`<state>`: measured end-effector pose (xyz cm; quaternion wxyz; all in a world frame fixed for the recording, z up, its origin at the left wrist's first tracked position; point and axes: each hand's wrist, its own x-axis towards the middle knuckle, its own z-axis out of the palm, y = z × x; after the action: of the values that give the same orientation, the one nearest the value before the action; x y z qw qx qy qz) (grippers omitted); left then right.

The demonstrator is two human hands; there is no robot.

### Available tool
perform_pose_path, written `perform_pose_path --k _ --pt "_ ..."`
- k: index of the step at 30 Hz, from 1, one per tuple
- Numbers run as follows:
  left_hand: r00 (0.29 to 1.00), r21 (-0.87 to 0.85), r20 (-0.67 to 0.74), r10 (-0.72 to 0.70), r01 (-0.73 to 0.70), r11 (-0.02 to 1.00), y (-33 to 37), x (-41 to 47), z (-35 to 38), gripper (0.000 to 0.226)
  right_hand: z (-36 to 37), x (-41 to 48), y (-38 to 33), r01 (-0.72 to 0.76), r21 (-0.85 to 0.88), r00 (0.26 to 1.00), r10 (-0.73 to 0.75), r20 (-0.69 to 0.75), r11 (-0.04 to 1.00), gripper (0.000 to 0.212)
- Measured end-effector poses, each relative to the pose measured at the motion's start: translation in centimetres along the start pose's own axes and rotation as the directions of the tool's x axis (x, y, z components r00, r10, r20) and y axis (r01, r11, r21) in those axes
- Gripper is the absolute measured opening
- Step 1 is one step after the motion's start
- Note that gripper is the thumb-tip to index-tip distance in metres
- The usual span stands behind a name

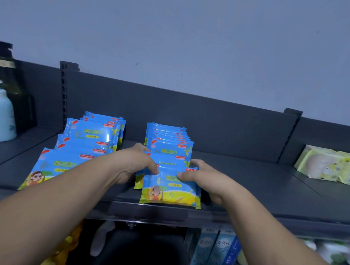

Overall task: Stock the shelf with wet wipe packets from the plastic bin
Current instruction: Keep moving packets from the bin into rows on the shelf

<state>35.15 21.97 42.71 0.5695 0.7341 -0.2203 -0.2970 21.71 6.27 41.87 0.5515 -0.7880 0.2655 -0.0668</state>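
Observation:
Blue and yellow wet wipe packets lie in two overlapping rows on the dark grey shelf [258, 183]. The left row [88, 136] runs from the back panel to the front edge. The right row [169, 146] ends in a front packet [171, 193] near the shelf lip. My left hand [136, 162] pinches that front packet at its upper left corner. My right hand [206, 178] pinches its upper right corner, thumb on top. The plastic bin is not in view.
A light blue bottle [0, 113] and a dark pump bottle [5, 72] stand at the far left. Pale yellow-green packs [330, 166] lie at the right end. Below the shelf are blue cartons [214, 250] and yellow packaging [66, 248].

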Motion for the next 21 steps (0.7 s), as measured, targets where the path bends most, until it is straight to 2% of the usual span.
perform_pose_path --k 3,7,10,13,18,21 --pt "1.000 -0.025 -0.014 0.020 -0.020 0.999 -0.1 0.0 0.2 0.068 0.1 0.1 0.2 0.018 0.055 1.000 -0.018 -0.007 0.998 0.082" --pt "0.994 0.025 -0.052 0.098 -0.097 0.995 0.1 -0.2 0.5 0.077 0.0 0.0 0.3 0.125 0.217 0.991 -0.114 -0.065 0.968 0.069" --pt "0.979 0.123 -0.068 0.192 -0.183 0.975 0.5 -0.2 0.7 0.088 0.1 -0.1 -0.2 0.202 0.194 0.976 -0.181 -0.124 0.960 0.078" --pt "0.968 0.182 -0.079 0.240 -0.222 0.958 0.8 -0.2 0.8 0.099 0.3 0.1 -0.5 0.243 0.160 0.962 -0.217 -0.163 0.957 0.079" --pt "0.991 0.204 -0.017 0.136 -0.130 0.970 0.2 0.3 0.3 0.128 0.0 0.5 0.2 0.233 0.139 0.970 -0.221 -0.097 0.962 0.089" --pt "0.993 0.151 0.021 0.116 -0.117 0.982 0.1 0.1 0.5 0.111 -0.1 0.5 0.5 0.214 0.142 0.976 -0.208 -0.060 0.966 0.092"
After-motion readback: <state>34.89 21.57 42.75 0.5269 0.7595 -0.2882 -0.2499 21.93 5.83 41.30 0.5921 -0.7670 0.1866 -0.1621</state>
